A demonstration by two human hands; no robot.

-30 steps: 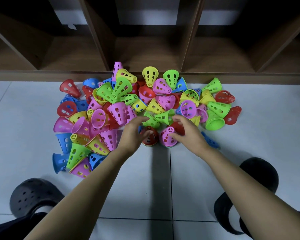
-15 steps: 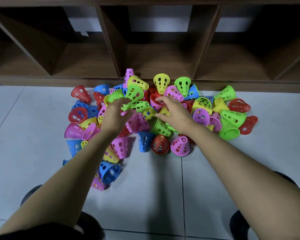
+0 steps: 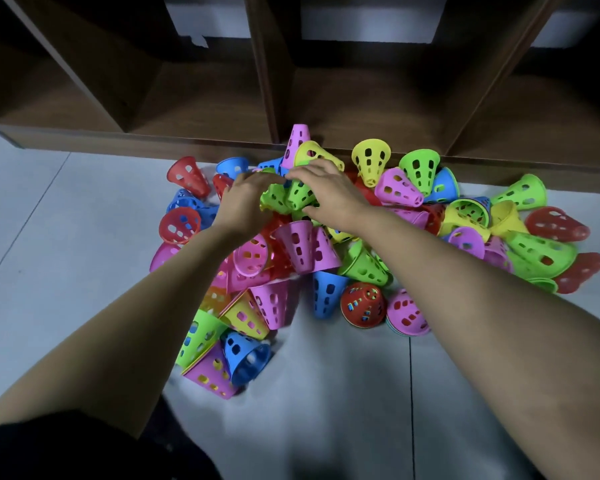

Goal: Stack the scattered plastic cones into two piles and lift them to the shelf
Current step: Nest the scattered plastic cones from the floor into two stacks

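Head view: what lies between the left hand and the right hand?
Two green cones lie between the left hand and the right hand, touching both; the head view shows it.

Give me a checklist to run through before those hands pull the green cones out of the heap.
1. Right hand grips green cones, fingers over, thumb under: ok.
2. Left hand has a firm hold: cannot tell, its fingers are mostly out of sight.
3. Green cones free of neighbours: not ok, yellow cone and pink cone crowd them.
4. Red-topped pile and pink-topped pile stand upright, ready to receive: ok.
5. Shelf faces the heap, open at the front: ok.
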